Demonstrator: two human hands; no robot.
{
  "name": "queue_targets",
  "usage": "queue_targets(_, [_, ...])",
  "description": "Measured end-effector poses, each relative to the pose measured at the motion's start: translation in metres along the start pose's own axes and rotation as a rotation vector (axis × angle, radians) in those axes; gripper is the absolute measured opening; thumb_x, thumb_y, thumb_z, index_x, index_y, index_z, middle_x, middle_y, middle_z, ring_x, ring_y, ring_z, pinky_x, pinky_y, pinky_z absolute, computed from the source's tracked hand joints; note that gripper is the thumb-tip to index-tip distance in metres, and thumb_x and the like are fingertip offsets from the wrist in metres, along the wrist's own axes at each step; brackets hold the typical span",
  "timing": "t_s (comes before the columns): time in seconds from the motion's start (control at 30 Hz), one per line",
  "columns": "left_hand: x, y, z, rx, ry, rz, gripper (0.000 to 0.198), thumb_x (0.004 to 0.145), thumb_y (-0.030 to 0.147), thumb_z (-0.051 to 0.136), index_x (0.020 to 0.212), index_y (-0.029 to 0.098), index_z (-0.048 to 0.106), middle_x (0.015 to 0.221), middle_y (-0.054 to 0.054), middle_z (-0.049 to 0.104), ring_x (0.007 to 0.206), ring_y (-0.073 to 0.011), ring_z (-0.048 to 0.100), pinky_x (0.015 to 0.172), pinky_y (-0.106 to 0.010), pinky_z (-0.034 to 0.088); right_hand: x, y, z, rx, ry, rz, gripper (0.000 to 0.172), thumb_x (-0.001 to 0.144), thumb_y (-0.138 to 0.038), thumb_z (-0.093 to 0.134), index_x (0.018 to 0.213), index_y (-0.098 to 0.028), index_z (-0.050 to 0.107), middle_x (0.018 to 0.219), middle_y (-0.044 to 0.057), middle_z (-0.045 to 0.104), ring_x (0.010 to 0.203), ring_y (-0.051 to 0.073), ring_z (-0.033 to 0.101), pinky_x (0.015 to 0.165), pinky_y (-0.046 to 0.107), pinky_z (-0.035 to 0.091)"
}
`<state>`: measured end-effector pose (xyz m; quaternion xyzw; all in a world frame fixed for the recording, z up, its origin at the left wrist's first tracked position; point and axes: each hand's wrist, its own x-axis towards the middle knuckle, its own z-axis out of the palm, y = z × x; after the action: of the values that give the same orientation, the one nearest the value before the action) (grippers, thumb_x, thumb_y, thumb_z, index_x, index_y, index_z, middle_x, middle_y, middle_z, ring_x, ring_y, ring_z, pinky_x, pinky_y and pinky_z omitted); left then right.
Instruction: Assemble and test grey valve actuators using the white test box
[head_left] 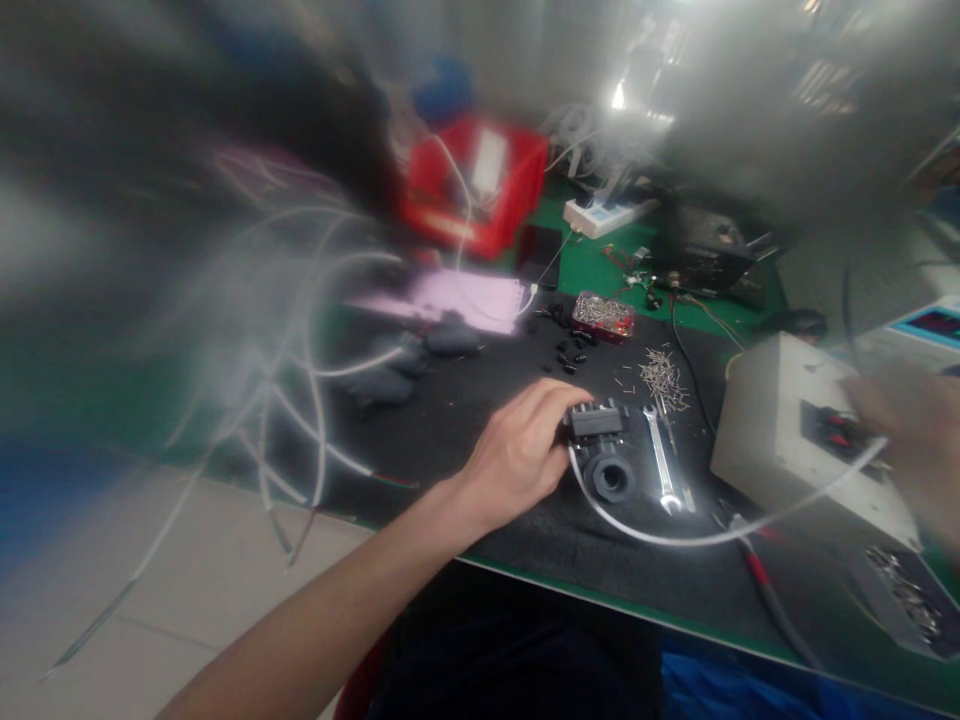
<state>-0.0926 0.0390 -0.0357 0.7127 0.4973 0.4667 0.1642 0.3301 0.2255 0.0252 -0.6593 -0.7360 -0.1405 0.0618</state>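
My left hand grips a black plastic fitting between thumb and fingers. The fitting has a block-shaped top and a round open socket facing me. From its left side a white cable loops down and rises to the right, towards the pale box. At the front of that box my right hand is smeared by motion, close to the cable's far end and a dark panel with red parts; its fingers cannot be made out. Beside the fitting lies an open-end wrench.
Loose screws lie beyond the wrench, near a tray of screws and small black parts. Several white cables overhang the left edge. A metal-filled tray stands front right. A red bin and power strip are behind.
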Motion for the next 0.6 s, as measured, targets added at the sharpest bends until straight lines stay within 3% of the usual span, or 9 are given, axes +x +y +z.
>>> queue_targets(0.3, [0.001,0.001,-0.001,0.003,-0.008,-0.013,0.054,0.084,-0.007,0.058,0.131,0.018,0.055,0.125,-0.010,0.066,0.119,-0.0249,0.063,0.103,-0.045,0.055,-0.001,0.007,0.005,0.005,0.035,-0.003,0.057,0.105,-0.071,0.045,0.077,-0.021,0.055,0.067,0.003,0.048,0.051,0.021,0.043,0.045,0.031,0.031])
queue_targets(0.5, [0.001,0.002,-0.001,0.010,-0.013,-0.023,0.054,0.084,-0.007,0.059,0.131,0.018,0.055,0.126,-0.009,0.066,0.120,-0.0243,0.062,0.105,-0.043,0.054,0.000,0.016,0.015,0.017,0.055,-0.056,0.055,0.106,-0.068,0.042,0.089,-0.022,0.067,0.083,0.005,0.061,0.065,0.025,0.055,0.050,0.030,0.033])
queue_targets(0.6, [0.001,0.002,-0.002,0.003,-0.006,-0.023,0.053,0.085,-0.007,0.059,0.131,0.019,0.055,0.125,-0.009,0.066,0.120,-0.0241,0.063,0.104,-0.043,0.054,-0.001,0.014,0.013,0.017,0.046,-0.057,0.056,0.106,-0.067,0.041,0.085,-0.022,0.067,0.080,0.006,0.061,0.063,0.026,0.055,0.051,0.031,0.032])
